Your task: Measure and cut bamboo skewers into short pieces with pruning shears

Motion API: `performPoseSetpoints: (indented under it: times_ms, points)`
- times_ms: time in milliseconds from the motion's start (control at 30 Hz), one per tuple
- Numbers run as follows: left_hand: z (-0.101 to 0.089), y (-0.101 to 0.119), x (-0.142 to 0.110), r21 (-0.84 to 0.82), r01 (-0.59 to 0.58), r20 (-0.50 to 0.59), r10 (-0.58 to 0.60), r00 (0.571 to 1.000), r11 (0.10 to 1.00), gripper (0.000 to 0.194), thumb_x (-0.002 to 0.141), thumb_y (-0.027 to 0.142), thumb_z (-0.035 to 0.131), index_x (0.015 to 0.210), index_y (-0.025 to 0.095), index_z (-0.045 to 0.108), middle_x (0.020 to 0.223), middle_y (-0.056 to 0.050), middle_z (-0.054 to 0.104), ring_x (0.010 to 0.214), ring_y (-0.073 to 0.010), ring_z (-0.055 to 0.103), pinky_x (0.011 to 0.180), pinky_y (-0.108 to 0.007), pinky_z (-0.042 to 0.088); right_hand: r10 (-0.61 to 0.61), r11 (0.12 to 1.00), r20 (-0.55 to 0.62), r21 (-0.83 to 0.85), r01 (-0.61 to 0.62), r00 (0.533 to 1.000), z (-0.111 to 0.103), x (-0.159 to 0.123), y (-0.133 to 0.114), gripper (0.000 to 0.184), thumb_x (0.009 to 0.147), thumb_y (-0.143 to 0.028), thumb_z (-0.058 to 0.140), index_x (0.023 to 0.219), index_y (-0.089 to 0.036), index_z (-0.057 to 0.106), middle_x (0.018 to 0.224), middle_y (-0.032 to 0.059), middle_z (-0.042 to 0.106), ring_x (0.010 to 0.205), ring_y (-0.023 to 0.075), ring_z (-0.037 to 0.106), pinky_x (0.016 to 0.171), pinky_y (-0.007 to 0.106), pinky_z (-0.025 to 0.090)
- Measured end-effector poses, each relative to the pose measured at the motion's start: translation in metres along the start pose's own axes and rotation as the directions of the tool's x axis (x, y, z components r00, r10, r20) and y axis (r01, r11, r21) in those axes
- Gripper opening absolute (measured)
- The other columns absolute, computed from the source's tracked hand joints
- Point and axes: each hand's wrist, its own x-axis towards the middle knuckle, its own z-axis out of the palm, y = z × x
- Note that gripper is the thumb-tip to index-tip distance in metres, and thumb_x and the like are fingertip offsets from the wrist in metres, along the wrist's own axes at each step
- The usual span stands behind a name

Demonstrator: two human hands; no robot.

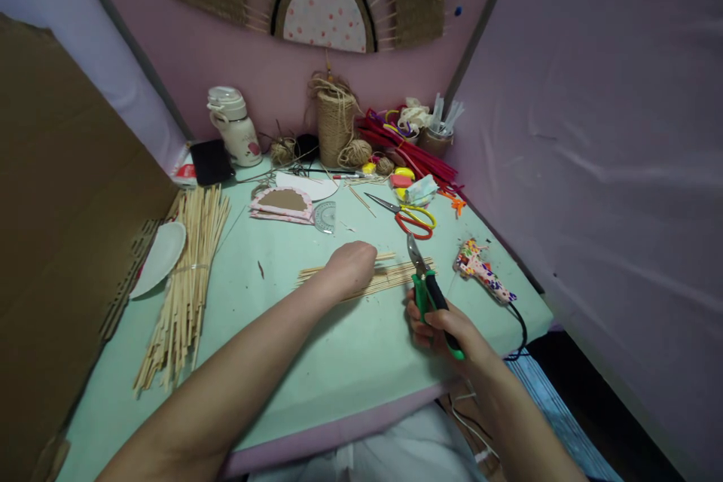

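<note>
My left hand (351,269) is closed over a flat row of thin bamboo sticks (389,280) on the table. Its fingers curl down out of sight, and stick ends poke out on both sides of it. To the right, my right hand (437,327) grips pruning shears (421,271) by their green and black handles. Their metal jaws point up and away from me, just past the right ends of the sticks. Scissors (415,223) with red and yellow handles lie beyond the shears. A flower-patterned glue gun (481,271) rests to the right.
A tied bundle of sticks (189,294) lies at the left beside a white paper plate (163,252) and cardboard (68,203). A protractor (324,217) and half-round pieces (282,205) sit mid-table. Behind stand a bottle (234,132), a twine spool (334,124) and craft supplies.
</note>
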Motion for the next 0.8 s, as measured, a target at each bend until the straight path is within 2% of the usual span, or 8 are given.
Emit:
performPoseSetpoints:
  times_ms: [133, 200, 333, 433, 633, 800]
  points:
    - [-0.012, -0.009, 0.000, -0.024, -0.004, -0.007, 0.004, 1.000, 1.000, 0.022, 0.079, 0.018, 0.046, 0.085, 0.013, 0.067, 0.090, -0.016, 0.068, 0.079, -0.0250, 0.062, 0.063, -0.030, 0.041, -0.004, 0.996, -0.007, -0.090, 0.003, 1.000, -0.001, -0.001, -0.002, 0.040, 0.064, -0.030, 0.062, 0.103, -0.021, 0.057, 0.081, 0.0015, 0.049, 0.061, 0.0132, 0.040, 0.056, 0.027, 0.035]
    - [-0.023, -0.017, -0.001, -0.076, -0.008, -0.045, 0.005, 0.999, 0.997, 0.022, 0.078, 0.020, 0.047, 0.086, 0.015, 0.067, 0.090, -0.012, 0.068, 0.078, -0.0227, 0.061, 0.063, -0.028, 0.041, -0.015, 0.989, 0.000, -0.148, 0.015, 1.000, -0.001, -0.003, -0.002, 0.042, 0.064, -0.031, 0.061, 0.105, -0.020, 0.057, 0.084, 0.0036, 0.053, 0.065, 0.0156, 0.044, 0.061, 0.030, 0.038]
    - [-0.043, -0.032, -0.005, -0.341, -0.060, -0.162, 0.004, 0.987, 0.938, 0.020, 0.073, 0.021, 0.052, 0.087, 0.019, 0.067, 0.084, -0.004, 0.068, 0.077, -0.0184, 0.060, 0.066, -0.025, 0.041, -0.048, 0.977, 0.049, -0.207, 0.057, 0.998, 0.007, -0.009, -0.004, 0.045, 0.065, -0.028, 0.060, 0.110, -0.020, 0.058, 0.093, 0.0047, 0.057, 0.076, 0.0187, 0.049, 0.072, 0.033, 0.040]
    - [-0.052, -0.035, -0.009, -0.493, -0.089, -0.188, -0.006, 0.982, 0.866, 0.021, 0.072, 0.023, 0.054, 0.089, 0.019, 0.067, 0.080, -0.001, 0.069, 0.075, -0.0169, 0.060, 0.066, -0.025, 0.042, -0.039, 0.967, 0.035, -0.249, 0.047, 0.999, 0.018, -0.015, -0.009, 0.049, 0.066, -0.026, 0.059, 0.115, -0.022, 0.056, 0.100, 0.0038, 0.057, 0.085, 0.0199, 0.050, 0.082, 0.035, 0.038]
    - [-0.054, -0.032, -0.014, -0.619, -0.093, -0.150, -0.002, 0.989, 0.780, 0.023, 0.071, 0.026, 0.057, 0.091, 0.020, 0.068, 0.078, 0.001, 0.070, 0.076, -0.0167, 0.062, 0.069, -0.026, 0.044, 0.027, 0.944, -0.011, -0.328, -0.029, 1.000, 0.032, -0.018, -0.018, 0.060, 0.062, -0.028, 0.060, 0.121, -0.023, 0.052, 0.103, 0.0040, 0.058, 0.097, 0.0239, 0.050, 0.088, 0.037, 0.035]
    - [-0.054, -0.028, -0.014, -0.653, -0.087, -0.102, 0.026, 0.994, 0.752, 0.026, 0.070, 0.024, 0.057, 0.092, 0.021, 0.070, 0.076, 0.002, 0.070, 0.076, -0.0162, 0.062, 0.069, -0.025, 0.044, -0.005, 0.908, 0.036, -0.418, 0.020, 0.999, 0.034, -0.015, -0.023, 0.047, 0.062, -0.030, 0.058, 0.108, -0.022, 0.055, 0.093, 0.0023, 0.056, 0.092, 0.0229, 0.048, 0.084, 0.035, 0.035]
